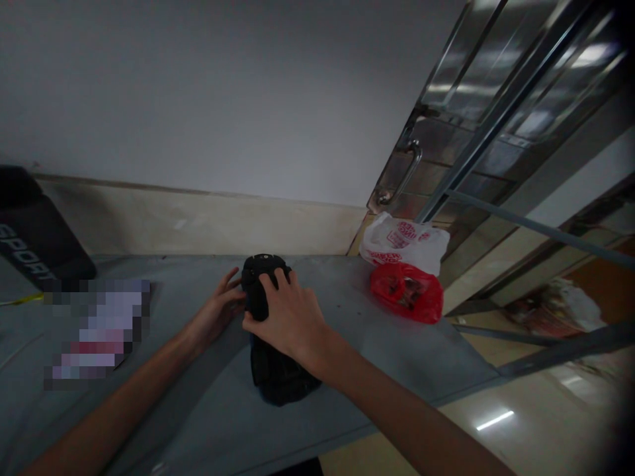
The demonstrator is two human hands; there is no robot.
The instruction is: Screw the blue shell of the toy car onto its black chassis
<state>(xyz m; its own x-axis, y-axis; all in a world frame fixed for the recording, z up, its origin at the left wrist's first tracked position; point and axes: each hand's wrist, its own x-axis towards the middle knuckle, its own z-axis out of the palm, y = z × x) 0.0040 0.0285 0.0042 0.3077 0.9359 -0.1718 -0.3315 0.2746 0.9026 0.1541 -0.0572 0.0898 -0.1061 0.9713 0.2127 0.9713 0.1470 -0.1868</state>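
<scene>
A dark, elongated object (282, 380) with a rounded far end lies on the grey surface (357, 350) in front of me. Its exact kind is hard to make out in the dim light; small pale marks show on its far rim. My right hand (295, 320) is closed over its upper part from the right, fingers curled across the top and thumb at the near side. On the left, my left hand (225, 305) stays beside the far end with its fingers apart, the fingertips at or very near the object's side.
At the far left stands a black box (40, 231) lettered SPORT. A pixelated flat item (102, 330) lies nearby. Red (409, 291) and white (404, 241) plastic bags sit at the right end, next to a metal frame (506, 99) and a steel door (446, 152). A wall rises behind.
</scene>
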